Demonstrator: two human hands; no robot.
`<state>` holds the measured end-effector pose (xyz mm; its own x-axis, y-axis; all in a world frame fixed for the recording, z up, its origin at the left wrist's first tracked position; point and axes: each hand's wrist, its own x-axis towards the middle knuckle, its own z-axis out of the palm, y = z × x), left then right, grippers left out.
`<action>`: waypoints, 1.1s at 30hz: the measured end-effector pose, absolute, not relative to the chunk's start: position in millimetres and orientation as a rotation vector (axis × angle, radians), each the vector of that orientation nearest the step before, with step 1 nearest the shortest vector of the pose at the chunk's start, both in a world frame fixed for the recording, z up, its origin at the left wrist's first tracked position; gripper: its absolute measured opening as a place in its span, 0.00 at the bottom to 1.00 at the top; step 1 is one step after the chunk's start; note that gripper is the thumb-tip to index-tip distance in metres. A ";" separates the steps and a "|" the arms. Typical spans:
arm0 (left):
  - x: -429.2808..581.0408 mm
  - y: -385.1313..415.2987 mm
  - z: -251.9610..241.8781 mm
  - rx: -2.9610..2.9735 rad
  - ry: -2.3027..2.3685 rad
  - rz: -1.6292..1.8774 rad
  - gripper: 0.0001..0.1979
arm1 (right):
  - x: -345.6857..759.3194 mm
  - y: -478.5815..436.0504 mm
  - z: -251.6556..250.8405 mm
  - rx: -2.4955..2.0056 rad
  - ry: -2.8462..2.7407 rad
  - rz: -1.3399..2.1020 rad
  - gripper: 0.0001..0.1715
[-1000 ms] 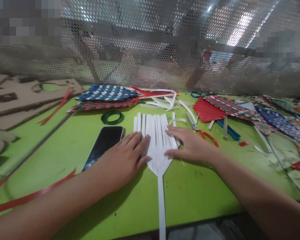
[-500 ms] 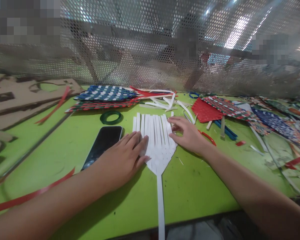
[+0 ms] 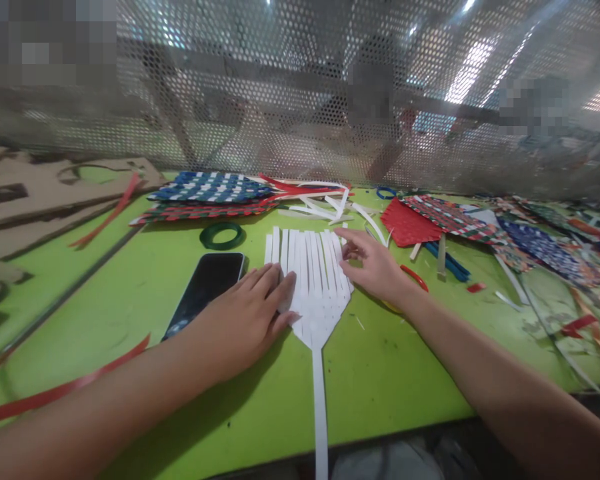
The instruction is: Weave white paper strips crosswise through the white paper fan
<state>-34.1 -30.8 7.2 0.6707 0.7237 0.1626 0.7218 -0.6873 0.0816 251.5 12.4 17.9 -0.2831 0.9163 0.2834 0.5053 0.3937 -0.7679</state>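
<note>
A white woven piece lies on the green table, with upright strips fanning out at the far end and one long strip running toward me like a handle. My left hand rests flat across its left edge, fingers stretched and pressing on it. At the right edge, my right hand has its index finger and thumb apart, both touching the outer strips. Its other fingers are curled and partly hidden. A dark-screened phone lies beside my left hand. Something red and curved shows partly behind my right wrist.
A roll of green tape lies beyond the phone. Woven checked pieces and loose white strips lie at the back. Cut cardboard is at left; a red piece and scraps are at right. A perforated screen stands behind.
My right hand has shifted very slightly, its fingers still at the right-hand strips. My left hand stays in place on the white piece. The view has turned a little.
</note>
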 end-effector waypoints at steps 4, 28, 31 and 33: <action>-34.7 -30.4 6.5 2.878 1.250 0.262 0.33 | 251.9 16.1 15.6 -1.167 -1.927 0.742 0.30; -34.4 -31.1 7.0 2.851 1.255 0.268 0.33 | 252.1 17.7 15.3 -1.246 -1.994 0.675 0.34; -34.3 -31.1 7.0 2.844 1.259 0.276 0.32 | 253.4 19.2 15.1 -1.291 -2.033 0.642 0.32; -34.4 -31.1 6.8 2.846 1.260 0.269 0.33 | 253.7 19.6 15.5 -1.328 -2.050 0.594 0.23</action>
<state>-34.4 -31.1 6.8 0.6599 0.7364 0.1495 0.7333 -0.6745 0.0857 253.7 19.6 15.5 -0.3042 0.9183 0.2534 0.6406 0.3940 -0.6591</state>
